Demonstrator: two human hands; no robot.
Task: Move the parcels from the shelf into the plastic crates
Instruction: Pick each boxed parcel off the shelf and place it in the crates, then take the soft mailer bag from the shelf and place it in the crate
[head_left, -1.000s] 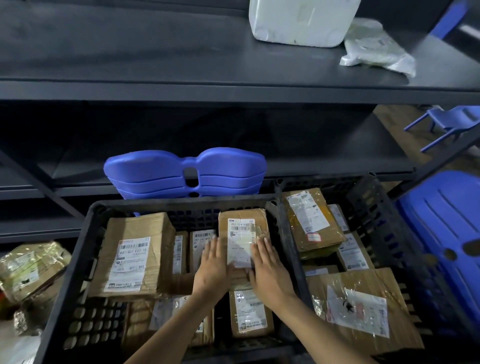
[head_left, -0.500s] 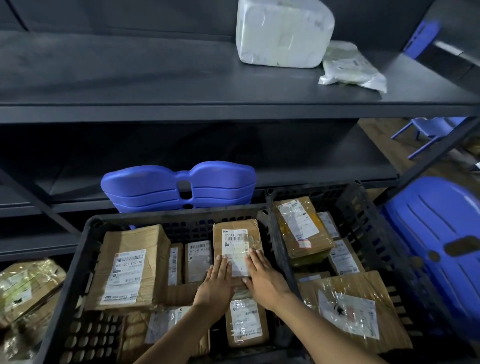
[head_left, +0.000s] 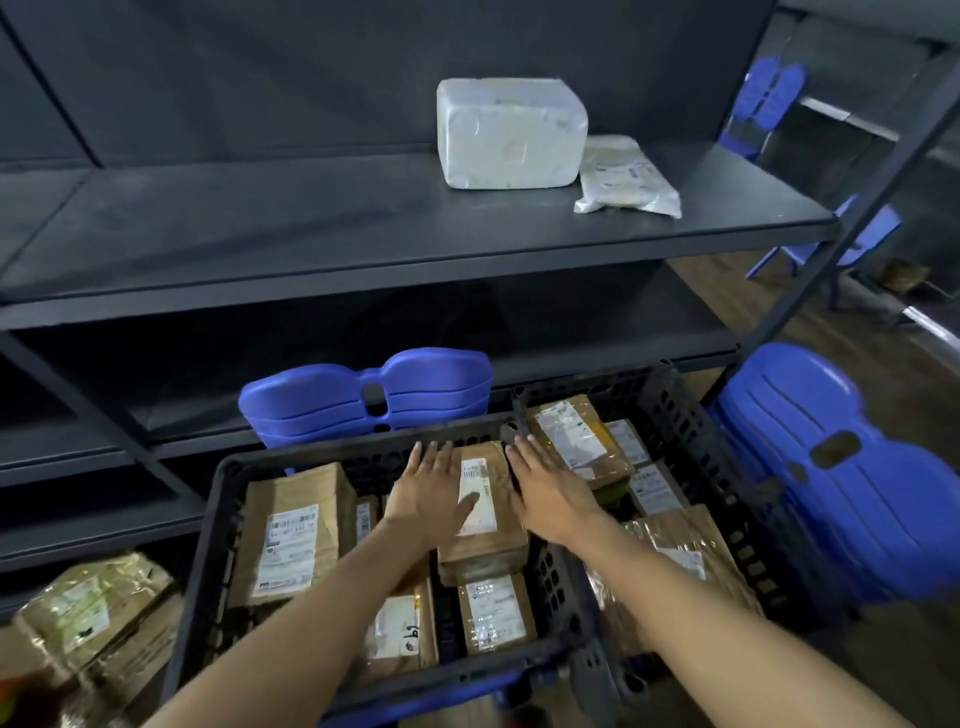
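Two black plastic crates stand side by side below me, the left crate (head_left: 218, 519) and the right crate (head_left: 696, 431), both holding several brown parcels. A brown parcel with a white label (head_left: 491, 514) lies on top at the right side of the left crate. My left hand (head_left: 428, 493) lies flat on its left edge, thumb on the label. My right hand (head_left: 548, 491) lies flat along its right edge, over the wall between the crates. Neither hand's fingers curl around it. On the dark shelf (head_left: 311, 234) above sit a white wrapped parcel (head_left: 511, 132) and a white poly bag (head_left: 626, 176).
Stacked blue plastic chairs (head_left: 369, 397) stand behind the left crate, more blue chairs (head_left: 836, 467) at the right. Tape-wrapped parcels (head_left: 88, 608) lie at the lower left. A slanted shelf strut (head_left: 852, 208) runs down the right side. The lower shelf levels are dark.
Both hands have slid forward along the labelled parcel toward the crate's far wall, fingers stretched out. My view has tilted up, so the top shelf with its white parcels shows fully.
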